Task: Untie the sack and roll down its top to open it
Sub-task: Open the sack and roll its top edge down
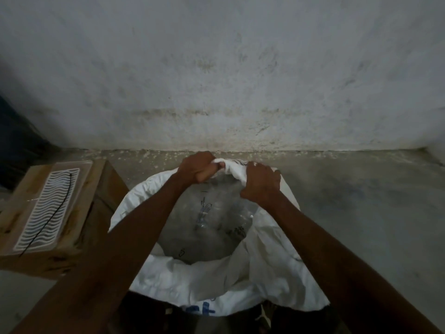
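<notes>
White woven sack (192, 280), lower centre of the frame, standing on a grey concrete floor (361, 213) close to a stained wall (216, 68). Mouth already gapes wide; no tie visible on it. Near rim is turned outward in a soft fold with blue print showing at the bottom edge. Inside, a clear plastic liner (212, 225) with crumpled, glossy contents, too dim to identify.

Left hand (196, 168) is closed in a fist around the far rim, cloth bunched inside it. Right hand (261, 184) clamps the same far edge just beside it, fingers curled over the fabric, a twisted white wad (231, 166) between the two hands.

Handling, as judged: fabric is limp, light and creases freely, so it rolls only where gripped; the rim will slump back if released early. The liner looks slick and thin, likely to snag or tear if caught in the roll. Best hold is the outer woven edge alone, hands spaced apart along the rim.

Cardboard box (60, 213) at left carries a wavy-patterned tray (43, 213) with a black cord (56, 208) lying across it.
</notes>
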`<act>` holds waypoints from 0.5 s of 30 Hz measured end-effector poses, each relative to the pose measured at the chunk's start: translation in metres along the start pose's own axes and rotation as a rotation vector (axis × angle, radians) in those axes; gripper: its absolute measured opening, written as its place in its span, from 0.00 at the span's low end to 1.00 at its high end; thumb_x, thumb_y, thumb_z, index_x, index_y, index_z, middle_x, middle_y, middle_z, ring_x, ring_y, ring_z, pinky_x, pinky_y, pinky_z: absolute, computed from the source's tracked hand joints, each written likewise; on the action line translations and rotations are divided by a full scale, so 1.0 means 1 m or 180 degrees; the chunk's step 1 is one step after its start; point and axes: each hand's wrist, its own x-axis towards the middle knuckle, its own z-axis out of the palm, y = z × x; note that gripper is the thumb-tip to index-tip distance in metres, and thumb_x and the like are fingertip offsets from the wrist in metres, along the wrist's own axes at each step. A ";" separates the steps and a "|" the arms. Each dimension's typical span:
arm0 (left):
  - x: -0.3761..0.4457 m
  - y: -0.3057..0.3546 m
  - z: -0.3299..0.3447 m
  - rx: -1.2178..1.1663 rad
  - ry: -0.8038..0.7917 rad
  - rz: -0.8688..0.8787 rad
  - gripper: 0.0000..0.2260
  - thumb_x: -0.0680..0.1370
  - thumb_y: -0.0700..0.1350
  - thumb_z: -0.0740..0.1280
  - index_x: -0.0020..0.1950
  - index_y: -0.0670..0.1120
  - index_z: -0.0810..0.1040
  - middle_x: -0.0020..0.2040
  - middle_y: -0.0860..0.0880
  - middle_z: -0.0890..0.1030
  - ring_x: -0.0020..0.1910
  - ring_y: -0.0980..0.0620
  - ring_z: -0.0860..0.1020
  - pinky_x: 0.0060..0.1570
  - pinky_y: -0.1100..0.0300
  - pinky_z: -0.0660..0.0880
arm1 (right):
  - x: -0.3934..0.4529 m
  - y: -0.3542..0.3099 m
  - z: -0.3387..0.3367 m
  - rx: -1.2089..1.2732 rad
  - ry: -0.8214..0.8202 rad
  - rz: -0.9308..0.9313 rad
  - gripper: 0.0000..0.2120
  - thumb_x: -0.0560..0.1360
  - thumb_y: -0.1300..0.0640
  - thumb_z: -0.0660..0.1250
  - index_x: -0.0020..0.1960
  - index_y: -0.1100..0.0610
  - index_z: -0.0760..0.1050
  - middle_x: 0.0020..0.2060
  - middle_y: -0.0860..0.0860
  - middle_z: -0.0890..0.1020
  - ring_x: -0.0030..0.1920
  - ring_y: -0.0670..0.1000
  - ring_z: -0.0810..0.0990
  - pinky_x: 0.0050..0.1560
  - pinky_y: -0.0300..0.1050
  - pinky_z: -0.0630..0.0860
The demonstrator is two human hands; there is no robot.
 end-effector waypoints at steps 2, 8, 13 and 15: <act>0.007 0.004 -0.003 -0.0560 -0.0334 -0.0102 0.21 0.75 0.63 0.63 0.41 0.45 0.79 0.43 0.43 0.82 0.41 0.44 0.79 0.38 0.56 0.67 | -0.005 0.003 0.002 0.0177 -0.0066 0.0213 0.27 0.66 0.51 0.75 0.62 0.57 0.74 0.56 0.55 0.79 0.57 0.57 0.80 0.50 0.48 0.75; -0.012 0.025 0.011 0.0188 0.0322 0.1326 0.28 0.77 0.66 0.60 0.74 0.56 0.64 0.68 0.47 0.72 0.64 0.45 0.72 0.63 0.45 0.70 | 0.011 0.008 -0.018 0.1338 -0.0531 0.0373 0.20 0.64 0.57 0.78 0.52 0.62 0.77 0.44 0.55 0.79 0.44 0.53 0.79 0.36 0.41 0.72; 0.001 0.036 0.016 -0.0084 -0.0031 0.1217 0.17 0.82 0.59 0.56 0.61 0.49 0.75 0.56 0.46 0.82 0.55 0.46 0.79 0.55 0.51 0.74 | 0.010 0.017 -0.029 0.1516 -0.0941 0.0299 0.24 0.58 0.53 0.82 0.52 0.57 0.83 0.46 0.52 0.84 0.42 0.49 0.80 0.37 0.41 0.74; 0.007 0.036 0.018 0.0178 0.0164 0.0780 0.21 0.81 0.61 0.55 0.57 0.49 0.80 0.55 0.46 0.83 0.54 0.45 0.80 0.54 0.52 0.74 | -0.006 0.020 -0.024 0.0924 -0.0550 -0.0176 0.33 0.60 0.47 0.80 0.63 0.53 0.77 0.52 0.54 0.83 0.47 0.51 0.81 0.44 0.44 0.76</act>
